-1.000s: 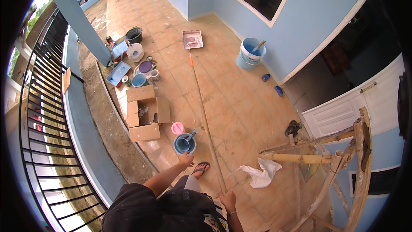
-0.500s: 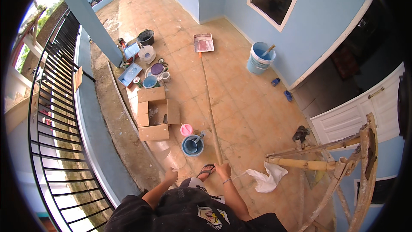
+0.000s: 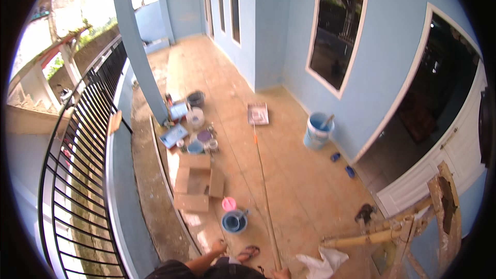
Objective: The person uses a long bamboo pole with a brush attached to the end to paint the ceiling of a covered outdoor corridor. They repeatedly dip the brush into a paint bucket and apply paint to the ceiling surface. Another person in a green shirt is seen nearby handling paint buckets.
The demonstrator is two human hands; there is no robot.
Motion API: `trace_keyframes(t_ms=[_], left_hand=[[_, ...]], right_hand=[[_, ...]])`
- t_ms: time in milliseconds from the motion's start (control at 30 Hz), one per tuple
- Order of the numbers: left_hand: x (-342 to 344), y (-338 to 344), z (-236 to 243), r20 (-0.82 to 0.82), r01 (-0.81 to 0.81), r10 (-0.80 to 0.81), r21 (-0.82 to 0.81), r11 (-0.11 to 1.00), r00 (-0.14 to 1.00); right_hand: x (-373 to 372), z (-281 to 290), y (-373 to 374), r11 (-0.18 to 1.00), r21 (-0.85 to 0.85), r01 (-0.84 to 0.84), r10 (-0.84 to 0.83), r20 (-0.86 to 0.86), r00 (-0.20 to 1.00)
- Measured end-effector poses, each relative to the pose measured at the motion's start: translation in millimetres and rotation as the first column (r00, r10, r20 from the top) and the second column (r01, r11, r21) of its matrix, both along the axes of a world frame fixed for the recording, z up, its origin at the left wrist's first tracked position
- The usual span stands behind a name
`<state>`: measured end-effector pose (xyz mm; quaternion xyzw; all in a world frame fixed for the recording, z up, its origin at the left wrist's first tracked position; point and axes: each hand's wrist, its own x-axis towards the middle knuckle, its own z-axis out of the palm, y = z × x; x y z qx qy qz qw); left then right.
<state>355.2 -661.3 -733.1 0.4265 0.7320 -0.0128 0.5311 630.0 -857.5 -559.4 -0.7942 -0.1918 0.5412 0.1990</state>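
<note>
At the bottom edge of the picture my right hand (image 3: 281, 274) is closed around a long wooden pole (image 3: 266, 196). The pole runs away from me over the tiles, and past its orange end a thin metal rod reaches a paint tray (image 3: 258, 114). This tray has pinkish and white paint marks. A roller head inside it is too small to make out clearly. My left hand (image 3: 219, 247) hangs off the pole with its fingers curled, and nothing shows in it. Just beyond that hand stands a blue bucket (image 3: 234, 222) with a smaller blue container inside.
Left of the pole are a pink container (image 3: 229, 204), an open cardboard box (image 3: 192, 181), and several tubs and trays. Right of it stand a large paint bucket (image 3: 319, 132), blue sandals (image 3: 350, 172), a white cloth (image 3: 323, 264) and a bamboo-and-wood frame (image 3: 372, 237). A black railing (image 3: 77, 191) borders the left.
The view has tilted up, so everything sits lower in the picture. The pole's orange end has drawn back toward me from the tray's near edge. My right hand still grips the pole.
</note>
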Motion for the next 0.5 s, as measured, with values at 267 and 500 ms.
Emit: trace_keyframes(t_ms=[267,500], left_hand=[[-22.4,-120.2,43.5,0.062,0.171,-0.201,0.324,0.93,0.978],[-27.3,-114.3,119.8,-0.007,0.202,-0.212,0.334,0.921,0.977]], right_hand=[[-6.6,93.3,33.1,0.732,0.675,-0.089,0.214,-0.103,0.971],[-19.0,147.4,25.2,0.547,0.831,-0.098,0.324,-0.103,0.94]])
